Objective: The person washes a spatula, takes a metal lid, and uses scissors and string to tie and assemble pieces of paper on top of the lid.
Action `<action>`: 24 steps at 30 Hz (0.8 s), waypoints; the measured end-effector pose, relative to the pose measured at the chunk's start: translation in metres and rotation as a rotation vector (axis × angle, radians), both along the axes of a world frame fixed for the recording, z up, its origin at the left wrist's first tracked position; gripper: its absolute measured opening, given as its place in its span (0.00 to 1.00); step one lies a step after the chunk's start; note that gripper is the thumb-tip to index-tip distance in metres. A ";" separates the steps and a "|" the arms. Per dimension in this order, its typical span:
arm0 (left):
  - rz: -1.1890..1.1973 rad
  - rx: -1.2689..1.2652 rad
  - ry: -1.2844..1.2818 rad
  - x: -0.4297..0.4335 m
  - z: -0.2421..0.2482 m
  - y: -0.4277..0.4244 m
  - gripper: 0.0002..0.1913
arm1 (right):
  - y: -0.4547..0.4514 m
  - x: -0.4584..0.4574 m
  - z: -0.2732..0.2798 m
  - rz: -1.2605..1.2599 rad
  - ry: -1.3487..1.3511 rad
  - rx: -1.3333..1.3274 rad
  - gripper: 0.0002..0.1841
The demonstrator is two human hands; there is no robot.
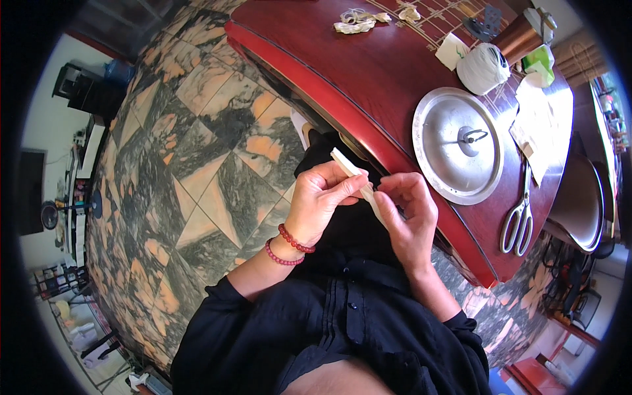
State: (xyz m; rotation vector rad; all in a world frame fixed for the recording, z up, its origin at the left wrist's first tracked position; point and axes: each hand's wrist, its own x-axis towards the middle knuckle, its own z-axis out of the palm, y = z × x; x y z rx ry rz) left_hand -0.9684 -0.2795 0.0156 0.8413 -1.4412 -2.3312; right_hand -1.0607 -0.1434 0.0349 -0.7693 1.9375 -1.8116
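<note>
A narrow pale strip, folded flat and perhaps paper or cloth, slants in front of my black-clothed lap. My left hand pinches it between thumb and fingers, and its upper end sticks out past them. Two red bead bracelets circle that wrist. Close by on the right, my right hand has curled fingers, its thumb tip at the strip's lower part. Whether those fingers grip the strip is hidden. The lower end runs behind the right thumb.
Beside me stands a dark red table bearing a metal lid, scissors, a white twine ball, papers and a pale tangled bundle. A chair stands beyond; marbled tiles cover the floor.
</note>
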 end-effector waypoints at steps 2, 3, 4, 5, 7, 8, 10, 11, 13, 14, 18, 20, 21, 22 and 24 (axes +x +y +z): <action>-0.015 -0.036 -0.001 0.000 0.003 0.001 0.07 | 0.002 -0.005 -0.001 0.069 -0.258 0.000 0.07; -0.026 -0.071 -0.003 0.000 0.004 0.001 0.08 | 0.003 -0.005 -0.003 0.065 -0.256 -0.002 0.07; -0.030 -0.072 -0.001 0.000 0.003 0.002 0.08 | 0.005 -0.005 -0.005 0.122 -0.357 0.024 0.08; -0.039 -0.094 0.014 0.000 0.002 0.002 0.08 | 0.006 -0.005 -0.006 0.181 -0.458 0.050 0.08; -0.049 -0.114 0.025 0.000 0.000 0.002 0.09 | 0.008 -0.006 -0.005 0.183 -0.476 0.088 0.09; -0.045 -0.049 0.018 -0.001 0.001 0.002 0.10 | 0.008 -0.006 -0.005 0.186 -0.505 0.070 0.07; -0.043 0.013 0.006 -0.001 0.003 0.002 0.11 | 0.009 -0.006 -0.006 0.189 -0.537 0.047 0.05; -0.049 0.019 0.005 0.000 0.004 0.002 0.12 | 0.009 -0.006 -0.007 0.207 -0.522 0.052 0.06; -0.064 0.023 0.008 -0.002 0.007 0.000 0.13 | 0.011 -0.005 -0.007 0.216 -0.501 0.054 0.07; -0.049 -0.012 -0.003 -0.002 0.009 -0.001 0.13 | 0.012 -0.004 -0.007 0.197 -0.522 0.042 0.08; -0.003 -0.059 -0.021 -0.008 0.017 -0.004 0.13 | 0.013 0.001 -0.009 0.118 -0.622 -0.048 0.08; 0.016 -0.056 -0.033 -0.008 0.016 -0.005 0.12 | 0.015 0.002 -0.009 0.093 -0.638 -0.057 0.08; 0.029 -0.049 -0.026 -0.007 0.013 -0.005 0.11 | 0.017 0.000 -0.008 0.076 -0.650 -0.057 0.08; 0.029 -0.024 -0.015 -0.007 0.015 -0.005 0.11 | 0.018 0.000 -0.009 0.096 -0.610 -0.053 0.08; -0.022 0.001 0.026 -0.004 0.009 -0.006 0.11 | 0.019 0.000 -0.005 0.087 -0.571 -0.056 0.07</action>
